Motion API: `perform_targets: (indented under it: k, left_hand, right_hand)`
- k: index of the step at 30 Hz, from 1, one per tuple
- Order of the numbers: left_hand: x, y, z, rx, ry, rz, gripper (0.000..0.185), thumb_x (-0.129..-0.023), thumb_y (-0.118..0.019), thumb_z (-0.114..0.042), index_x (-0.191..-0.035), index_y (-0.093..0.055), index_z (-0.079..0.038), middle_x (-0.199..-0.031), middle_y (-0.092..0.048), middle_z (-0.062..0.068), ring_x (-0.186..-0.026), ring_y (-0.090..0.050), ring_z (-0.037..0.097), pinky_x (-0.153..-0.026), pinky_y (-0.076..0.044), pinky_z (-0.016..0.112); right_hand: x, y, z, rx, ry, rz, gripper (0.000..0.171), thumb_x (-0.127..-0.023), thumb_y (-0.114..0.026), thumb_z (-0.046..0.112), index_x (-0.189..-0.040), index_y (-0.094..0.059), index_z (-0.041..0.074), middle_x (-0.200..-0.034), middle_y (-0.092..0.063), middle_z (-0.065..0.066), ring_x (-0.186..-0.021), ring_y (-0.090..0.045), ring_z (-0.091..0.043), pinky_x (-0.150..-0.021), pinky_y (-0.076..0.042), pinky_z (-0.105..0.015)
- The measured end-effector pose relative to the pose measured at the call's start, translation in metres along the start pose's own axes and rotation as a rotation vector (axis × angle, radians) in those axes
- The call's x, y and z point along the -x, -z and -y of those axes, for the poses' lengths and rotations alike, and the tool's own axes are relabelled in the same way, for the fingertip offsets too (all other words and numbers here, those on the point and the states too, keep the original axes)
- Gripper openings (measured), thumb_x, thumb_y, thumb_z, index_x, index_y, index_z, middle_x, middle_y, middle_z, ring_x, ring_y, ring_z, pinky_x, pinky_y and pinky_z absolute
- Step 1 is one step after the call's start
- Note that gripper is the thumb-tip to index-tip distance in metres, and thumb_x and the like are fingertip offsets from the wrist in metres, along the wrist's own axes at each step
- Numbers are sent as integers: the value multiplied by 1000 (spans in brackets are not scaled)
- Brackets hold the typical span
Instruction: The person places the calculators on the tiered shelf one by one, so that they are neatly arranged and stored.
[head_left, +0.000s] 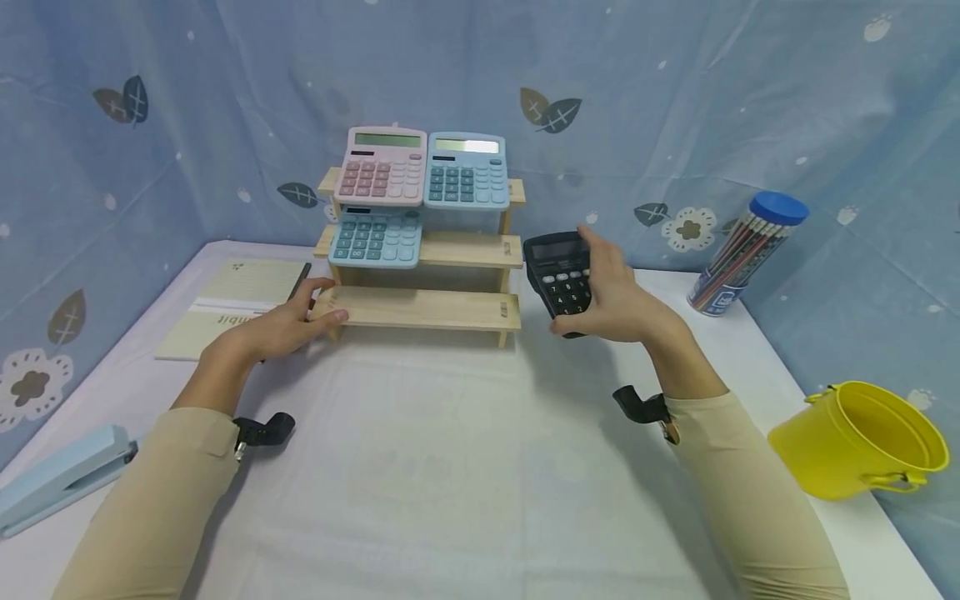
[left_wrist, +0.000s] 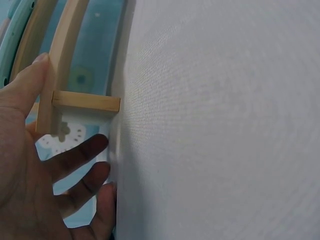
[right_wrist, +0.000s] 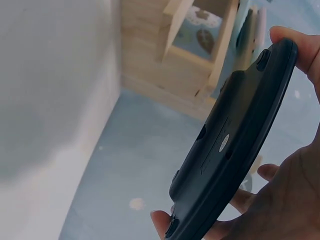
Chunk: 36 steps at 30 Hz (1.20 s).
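My right hand (head_left: 618,292) grips a black calculator (head_left: 558,279) by its edges, in the air to the right of a three-step wooden rack (head_left: 427,307). The right wrist view shows the calculator's dark underside (right_wrist: 225,145), thumb at one end and fingers at the other. At the rack's left end, my left hand (head_left: 281,329) pinches the lowest board (left_wrist: 60,65), its other fingers spread below. A pink calculator (head_left: 381,167) and a blue calculator (head_left: 467,171) lean side by side on the top step. Another blue calculator (head_left: 377,239) sits on the left of the middle step.
Left of the rack lies a pale notebook (head_left: 225,304) with a dark pen (head_left: 298,281). A light blue stapler (head_left: 63,479) is at the near left. To the right stand a blue-lidded tube of pencils (head_left: 742,254) and a tilted yellow bucket (head_left: 855,442). Blue patterned cloth surrounds the white table.
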<state>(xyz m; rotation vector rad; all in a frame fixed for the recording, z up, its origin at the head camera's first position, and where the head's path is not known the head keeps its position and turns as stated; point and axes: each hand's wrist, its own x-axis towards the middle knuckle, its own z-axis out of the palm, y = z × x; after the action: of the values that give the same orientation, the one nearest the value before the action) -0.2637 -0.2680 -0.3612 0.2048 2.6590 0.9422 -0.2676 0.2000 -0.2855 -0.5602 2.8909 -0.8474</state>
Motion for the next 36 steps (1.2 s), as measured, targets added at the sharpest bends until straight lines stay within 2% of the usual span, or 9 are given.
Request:
perform_targets:
  k: [5,10,17,24,29,36]
  left_hand:
    - [0,3,0,-11,-2,0,92,-100,-46,-70,-162,3,-24,-159,-19,40,-145,-24,58,-111,-24,73]
    - [2,6,1,-3,-12,2,92,-101,-48,-66,-162,5,-21,-161,-12,40,-149,-15,59,-112,-19,74]
    - [2,4,0,-16,-3,2,91,-100,-47,-68,-162,3,-23,-152,-29,40,-137,-34,56,-107,-29,72]
    - [2,0,1,8,-9,7,92,-101,-48,-66,-162,4,-22,-159,-18,42,-147,-19,59,-110,-22,74]
    - [2,-1,0,7,-9,6,91,-101,-47,-66,-162,4,-21,-160,-15,42,-148,-15,60,-111,-21,75]
    - [2,-1,0,0,-10,3,91,-101,-47,-66,-163,3,-22,-155,-25,41,-142,-29,58,-108,-27,73]
  right_hand:
    - [-1,-4,10,-21,37,-2,135,-73,-89,32,-164,10,25,-166,-2,-20,-144,-15,-45,-112,-24,-70]
    - [-3,-9,19,-30,74,-9,133,-71,-89,30,-165,5,25,-163,-11,-20,-136,-23,-41,-109,-30,-66]
    - [-5,-14,29,-8,92,-7,130,-70,-88,32,-165,-1,25,-164,-12,-17,-137,-25,-40,-109,-32,-64]
    - [-11,-21,45,32,113,-1,128,-68,-88,37,-165,-5,26,-165,-13,-16,-138,-27,-41,-106,-34,-64]
    - [-19,-28,56,86,104,-7,125,-67,-86,40,-164,-9,28,-164,-17,-15,-137,-30,-46,-101,-37,-66]
    - [-27,-38,66,110,106,-17,122,-67,-85,42,-164,-12,27,-164,-20,-13,-136,-31,-47,-101,-37,-64]
